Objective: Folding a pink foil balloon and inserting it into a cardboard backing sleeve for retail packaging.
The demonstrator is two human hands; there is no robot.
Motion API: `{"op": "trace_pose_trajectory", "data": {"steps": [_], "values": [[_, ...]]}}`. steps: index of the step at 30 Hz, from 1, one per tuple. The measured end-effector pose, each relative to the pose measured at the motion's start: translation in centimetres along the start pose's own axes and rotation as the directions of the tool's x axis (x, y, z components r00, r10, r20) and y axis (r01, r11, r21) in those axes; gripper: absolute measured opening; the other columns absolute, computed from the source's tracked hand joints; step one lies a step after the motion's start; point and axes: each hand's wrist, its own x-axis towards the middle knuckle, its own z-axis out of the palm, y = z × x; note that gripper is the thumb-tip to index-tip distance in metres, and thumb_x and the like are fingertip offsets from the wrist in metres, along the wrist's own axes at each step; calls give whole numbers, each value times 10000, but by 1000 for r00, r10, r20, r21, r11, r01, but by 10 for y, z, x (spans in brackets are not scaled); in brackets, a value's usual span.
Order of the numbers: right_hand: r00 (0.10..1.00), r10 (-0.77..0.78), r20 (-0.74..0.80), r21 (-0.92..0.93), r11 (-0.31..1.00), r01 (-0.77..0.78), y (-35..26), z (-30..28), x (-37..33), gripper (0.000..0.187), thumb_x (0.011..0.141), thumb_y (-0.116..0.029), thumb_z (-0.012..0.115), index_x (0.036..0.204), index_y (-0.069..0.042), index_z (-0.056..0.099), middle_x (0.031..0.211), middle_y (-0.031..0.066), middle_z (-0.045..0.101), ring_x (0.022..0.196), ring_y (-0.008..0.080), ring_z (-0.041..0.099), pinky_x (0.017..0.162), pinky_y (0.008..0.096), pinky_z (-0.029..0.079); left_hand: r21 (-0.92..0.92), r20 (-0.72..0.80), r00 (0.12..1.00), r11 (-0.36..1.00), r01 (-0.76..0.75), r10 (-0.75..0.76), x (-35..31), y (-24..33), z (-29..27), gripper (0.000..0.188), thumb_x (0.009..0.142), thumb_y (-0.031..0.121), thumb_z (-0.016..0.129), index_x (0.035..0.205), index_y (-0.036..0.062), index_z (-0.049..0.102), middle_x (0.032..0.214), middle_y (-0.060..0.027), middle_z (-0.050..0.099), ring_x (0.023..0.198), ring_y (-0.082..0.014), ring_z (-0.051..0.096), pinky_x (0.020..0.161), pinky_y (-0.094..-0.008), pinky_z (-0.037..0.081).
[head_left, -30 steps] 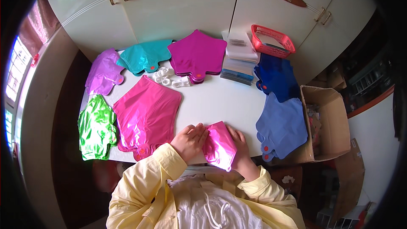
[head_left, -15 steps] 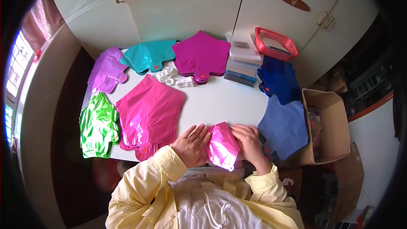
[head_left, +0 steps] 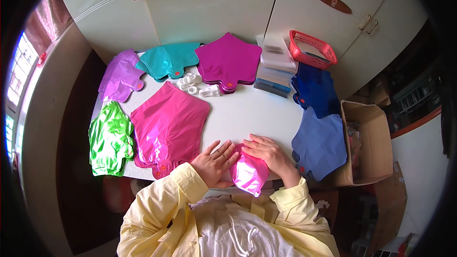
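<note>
A folded pink foil balloon [head_left: 250,173] lies at the table's near edge, its shiny lower end pointing toward me. My left hand [head_left: 214,164] rests flat along its left side, fingers stretched out. Laid across its far right corner is my right hand [head_left: 270,153], fingers extended and covering part of the foil. Neither hand is closed around anything. Left of my left hand, a stack of flat pink star-shaped foil balloons [head_left: 171,119] reaches toward the table's front edge.
Around the white table [head_left: 247,114] lie green [head_left: 110,138], lilac [head_left: 119,76], teal [head_left: 169,62], magenta [head_left: 228,62], navy [head_left: 316,88] and light blue [head_left: 319,143] foil balloons. White ribbon rolls [head_left: 190,81], stacked cards [head_left: 273,74] and a red basket [head_left: 314,59] sit behind. A cardboard box [head_left: 376,147] stands right.
My right hand has slid left from the balloon's right side onto its far end, covering the tip. My left hand has barely shifted.
</note>
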Motion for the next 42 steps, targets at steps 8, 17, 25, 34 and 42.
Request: {"op": "trace_pose_trajectory", "data": {"steps": [8, 17, 25, 34, 42], "values": [[987, -23, 157, -97, 995, 39, -28, -6, -19, 418, 869, -133, 507, 1277, -111, 595, 1359, 53, 545, 1307, 248, 457, 1088, 404, 349, -25, 55, 998, 1000, -1, 2, -5, 0, -2, 914, 746, 567, 649, 1399, -20, 395, 1420, -243, 416, 1359, -347, 371, 1118, -478, 269], [966, -25, 259, -132, 989, 61, -38, -5, -29, 476, 875, -148, 503, 1350, -155, 532, 1423, 28, 484, 1333, 229, 423, 1128, 438, 281, 3, 74, 997, 1000, -12, 11, -7, 3, -1, 940, 716, 554, 670, 1393, -35, 391, 1433, -239, 403, 1370, -337, 360, 1118, -478, 264], [977, -24, 211, -177, 982, 63, -44, -2, -35, 434, 886, -168, 500, 1315, -187, 566, 1381, 14, 527, 1307, 248, 457, 1099, 489, 325, 44, 19, 1000, 999, -16, 15, -9, 10, -6, 826, 719, 456, 692, 1343, -30, 454, 1386, -206, 471, 1332, -305, 422, 1088, -471, 308], [995, -36, 88, 400, 916, -2, -45, -8, -35, 364, 784, -143, 702, 1144, -103, 662, 1099, 83, 674, 1035, 277, 634, 1017, 484, 413, -164, -347, 927, 965, -207, 140, -27, 16, 0, 273, 775, 170, 682, 1038, 98, 690, 1036, -34, 707, 999, -134, 666, 800, -291, 475], [873, 480, 83, 666, 626, -407, -65, -18, -23, 267, 905, -245, 673, 974, 11, 644, 704, 72, 645, 623, 74, 515, 590, 264, 462, -886, -115, 782, 419, 197, -613, -29, 49, 8, 117, 797, 97, 765, 813, 1, 700, 720, -79, 693, 568, -123, 633, 531, -244, 494]]}}
